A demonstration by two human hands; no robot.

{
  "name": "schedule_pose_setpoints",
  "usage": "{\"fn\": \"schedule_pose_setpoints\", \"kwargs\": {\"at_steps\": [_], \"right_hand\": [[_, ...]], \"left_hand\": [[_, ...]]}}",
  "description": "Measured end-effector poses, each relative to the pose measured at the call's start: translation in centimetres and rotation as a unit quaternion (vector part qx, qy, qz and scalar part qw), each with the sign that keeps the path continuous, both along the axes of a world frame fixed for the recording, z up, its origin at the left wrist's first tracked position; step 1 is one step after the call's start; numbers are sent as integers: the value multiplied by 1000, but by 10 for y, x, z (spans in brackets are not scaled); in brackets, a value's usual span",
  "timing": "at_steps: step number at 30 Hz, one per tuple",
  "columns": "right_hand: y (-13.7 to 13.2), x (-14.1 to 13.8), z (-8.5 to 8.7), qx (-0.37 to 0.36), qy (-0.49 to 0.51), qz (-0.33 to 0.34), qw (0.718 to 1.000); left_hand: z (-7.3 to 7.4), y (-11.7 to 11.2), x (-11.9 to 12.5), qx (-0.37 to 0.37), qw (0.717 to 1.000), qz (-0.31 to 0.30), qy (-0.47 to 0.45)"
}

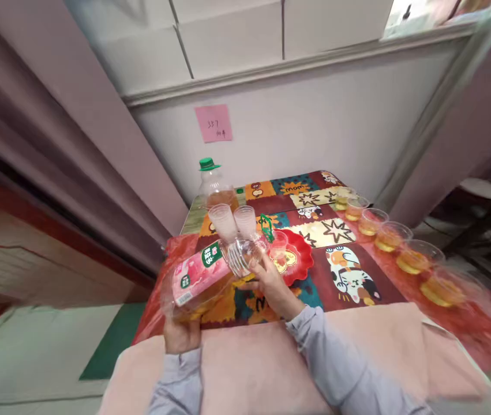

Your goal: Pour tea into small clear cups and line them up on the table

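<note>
A large clear plastic bottle (204, 274) with a pink label and amber drink inside lies tilted in both hands, its neck to the right. My left hand (181, 334) is wrapped under its base, most fingers hidden by the bottle. Around the ribbed neck closes my right hand (271, 285). Just past the neck, a clear plastic cup (278, 245) stands on a red scalloped plate (303, 259). Two stacks of clear cups (222, 221) rise behind the bottle. A green plastic loop (266, 226) is near the plate; what it belongs to is unclear.
Another big bottle (221, 190) with a green cap stands at the far left of the table. Cups of amber drink (387, 236) line the right side. A patterned mat (314, 294) and pink cloth (254, 369) cover the table. A pink note (213, 123) hangs on the wall.
</note>
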State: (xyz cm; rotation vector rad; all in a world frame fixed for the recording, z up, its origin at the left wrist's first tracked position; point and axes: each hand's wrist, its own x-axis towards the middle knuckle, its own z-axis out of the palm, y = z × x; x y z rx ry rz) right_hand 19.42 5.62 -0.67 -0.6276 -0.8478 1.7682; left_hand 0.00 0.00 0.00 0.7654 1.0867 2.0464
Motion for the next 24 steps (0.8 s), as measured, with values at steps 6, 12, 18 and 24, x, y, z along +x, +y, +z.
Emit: {"fn": "schedule_pose_setpoints", "kwargs": {"at_steps": [6, 12, 18, 24], "right_hand": [[-1, 1, 0, 1, 0, -5, 1000], [-1, 2, 1, -4, 18, 4, 1000], [-1, 3, 3, -9, 25, 2, 1000], [-3, 3, 5, -4, 27, 2, 1000]], "left_hand": [[-2, -1, -2, -39, 999, -10, -2], [-5, -3, -5, -58, 998, -17, -18], [-4, -3, -6, -68, 997, -18, -25], [0, -4, -2, -64, 998, -14, -22]]}}
